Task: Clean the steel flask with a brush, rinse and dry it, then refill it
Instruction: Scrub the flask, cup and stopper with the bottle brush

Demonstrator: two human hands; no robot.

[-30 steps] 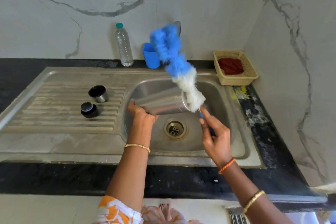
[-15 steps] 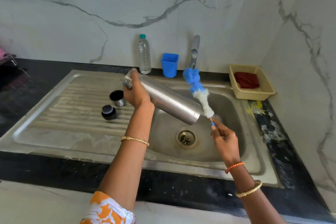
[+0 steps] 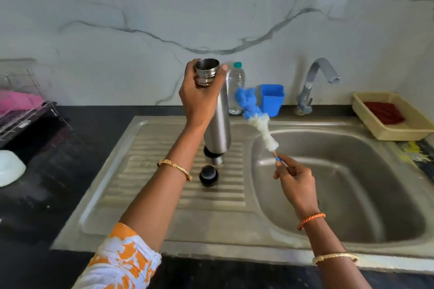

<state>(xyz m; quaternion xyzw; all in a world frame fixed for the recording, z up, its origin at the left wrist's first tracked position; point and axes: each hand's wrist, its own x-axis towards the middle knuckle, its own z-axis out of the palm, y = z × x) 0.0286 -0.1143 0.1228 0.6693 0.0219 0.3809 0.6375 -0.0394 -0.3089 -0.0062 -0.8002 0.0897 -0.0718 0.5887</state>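
Steel flask (image 3: 217, 122) upright, mouth up, over the drainboard (image 3: 145, 171); left hand (image 3: 199, 98) wrapped round its neck. Right hand (image 3: 294, 179), at 4 o'clock from flask, pinches the bottle brush (image 3: 257, 117) handle, bristles outside. Judgement: steady flask, align brush with mouth, insert straight, scrub with twisting strokes.

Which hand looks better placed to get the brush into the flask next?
Probably the right hand. It already has a grip on the bottle brush by its handle, bristles beside the steel flask. The left hand is busy holding the flask upright by its open neck.
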